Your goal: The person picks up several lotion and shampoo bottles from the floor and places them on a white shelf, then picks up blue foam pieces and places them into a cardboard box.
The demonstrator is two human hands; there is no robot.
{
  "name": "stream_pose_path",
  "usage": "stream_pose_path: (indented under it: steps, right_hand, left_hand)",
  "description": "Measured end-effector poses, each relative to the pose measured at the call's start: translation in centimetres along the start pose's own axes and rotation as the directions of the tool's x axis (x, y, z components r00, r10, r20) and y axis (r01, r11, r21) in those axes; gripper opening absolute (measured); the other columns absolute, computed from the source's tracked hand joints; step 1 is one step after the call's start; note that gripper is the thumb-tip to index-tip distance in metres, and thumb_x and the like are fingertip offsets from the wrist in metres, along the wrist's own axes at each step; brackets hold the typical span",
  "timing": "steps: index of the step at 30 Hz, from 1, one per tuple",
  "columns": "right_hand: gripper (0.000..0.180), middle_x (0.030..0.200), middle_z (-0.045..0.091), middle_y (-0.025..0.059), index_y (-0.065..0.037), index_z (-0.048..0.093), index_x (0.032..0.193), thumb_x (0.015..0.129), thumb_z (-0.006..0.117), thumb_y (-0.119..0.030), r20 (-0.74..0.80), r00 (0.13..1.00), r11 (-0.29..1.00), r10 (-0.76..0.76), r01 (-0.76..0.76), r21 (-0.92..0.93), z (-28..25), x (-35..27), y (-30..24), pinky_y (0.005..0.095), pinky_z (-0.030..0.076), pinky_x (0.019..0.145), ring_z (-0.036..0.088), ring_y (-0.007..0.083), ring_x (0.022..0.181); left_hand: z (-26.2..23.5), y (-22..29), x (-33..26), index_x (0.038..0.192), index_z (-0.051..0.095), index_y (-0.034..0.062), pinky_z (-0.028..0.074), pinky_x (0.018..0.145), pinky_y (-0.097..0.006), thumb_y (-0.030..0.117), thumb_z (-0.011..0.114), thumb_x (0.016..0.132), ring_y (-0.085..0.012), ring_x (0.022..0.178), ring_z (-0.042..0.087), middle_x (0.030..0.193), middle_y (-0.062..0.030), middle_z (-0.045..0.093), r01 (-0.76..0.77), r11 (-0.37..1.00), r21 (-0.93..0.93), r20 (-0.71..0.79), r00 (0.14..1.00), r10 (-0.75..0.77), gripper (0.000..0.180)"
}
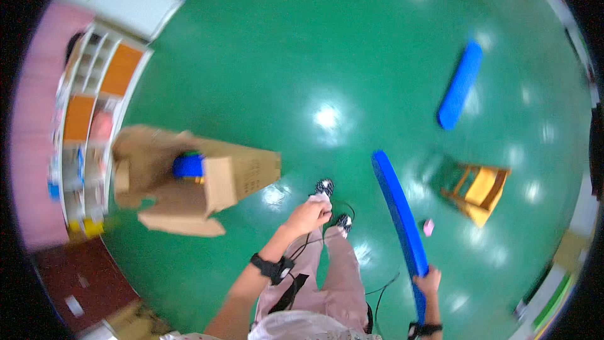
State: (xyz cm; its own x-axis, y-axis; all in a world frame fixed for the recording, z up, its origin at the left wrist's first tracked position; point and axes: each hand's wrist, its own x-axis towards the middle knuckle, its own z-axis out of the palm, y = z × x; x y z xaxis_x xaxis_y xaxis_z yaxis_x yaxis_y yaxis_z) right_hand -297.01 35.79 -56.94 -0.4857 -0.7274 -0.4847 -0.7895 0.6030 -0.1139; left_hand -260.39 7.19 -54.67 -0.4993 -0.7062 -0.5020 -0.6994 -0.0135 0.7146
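Note:
My right hand is closed round a long blue beam, near its lower end. From that hand the beam slants up and to the left over the floor, and its tail passes along my right forearm. My left hand is curled into a fist in front of my left trouser leg; no object shows in it. A black band with a small device circles each wrist. A small pink block lies on the floor just right of the beam.
On the left stands a large open cardboard box with a blue object inside. A second blue beam and a yellow wooden chair are on the right. Low shelves line the left wall. Thin black cables hang by my legs.

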Motion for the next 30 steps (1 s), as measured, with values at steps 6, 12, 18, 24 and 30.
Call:
stream_pose_path:
  steps: [6,12,18,24,30]
  right_hand:
    - [0.03,0.058,0.056,0.0161,0.0,0.054,0.062,0.04,0.068,-0.015,-0.006,0.997,0.986,-0.072,0.072,0.151,-7.1,-3.7,-3.9,0.0398,0.045,0.056,0.056,0.0317,0.055]
    - [0.027,0.056,0.055,0.0113,-0.001,0.052,0.061,0.042,0.065,-0.014,-0.065,0.95,0.922,-0.307,0.313,0.228,-8.9,-2.4,-14.9,0.036,0.042,0.051,0.052,0.0238,0.049]
    - [0.029,0.061,0.05,0.004,0.001,0.053,0.073,0.047,0.062,-0.008,-0.417,0.802,0.627,-0.428,0.595,0.503,-12.1,-9.1,-31.9,0.0283,0.041,0.054,0.046,0.0132,0.055]
    - [0.042,0.077,0.057,0.0079,0.003,0.052,0.093,0.058,0.072,-0.009,-0.362,0.671,0.491,-0.647,0.73,0.476,-13.9,-14.0,-47.3,0.0274,0.043,0.064,0.051,0.0131,0.068]
    - [0.041,0.079,0.058,0.008,0.004,0.052,0.091,0.059,0.073,-0.01,0.001,0.458,0.379,-0.889,0.734,0.563,-12.0,-14.7,-61.6,0.027,0.044,0.064,0.052,0.0126,0.068]
  left_hand:
    - [-9.7,-3.2,-18.2,0.083,0.056,0.001,0.045,0.059,-0.033,0.018,0.055,0.078,-0.0224,0.063,0.058,0.067,-0.0131,0.058,0.083,0.967,-0.242,-0.745,0.622,-0.24,0.017]
    - [-9.9,-15.3,-27.7,0.105,0.049,-0.0041,0.044,0.073,-0.033,0.015,0.055,0.078,-0.0247,0.079,0.058,0.096,-0.0196,0.056,0.441,0.896,-0.041,-0.993,0.081,-0.085,0.033]
    - [-8.2,-19.6,-29.6,0.112,0.045,-0.0057,0.043,0.08,-0.033,0.018,0.056,0.079,-0.0275,0.088,0.056,0.102,-0.0192,0.055,0.086,0.94,-0.329,-0.772,0.549,-0.321,0.042]
    - [-14.4,-17.4,-31.6,0.115,0.045,-0.0007,0.042,0.084,-0.027,0.019,0.05,0.086,-0.0165,0.098,0.052,0.11,-0.0095,0.054,-0.258,0.648,-0.717,-0.536,0.798,-0.275,0.035]
    - [-17.2,-21.2,-30.7,0.124,0.03,-0.0005,0.04,0.087,-0.03,0.03,0.048,0.087,-0.0188,0.102,0.05,0.115,-0.0124,0.049,-0.393,0.501,-0.771,-0.587,0.743,-0.321,0.051]
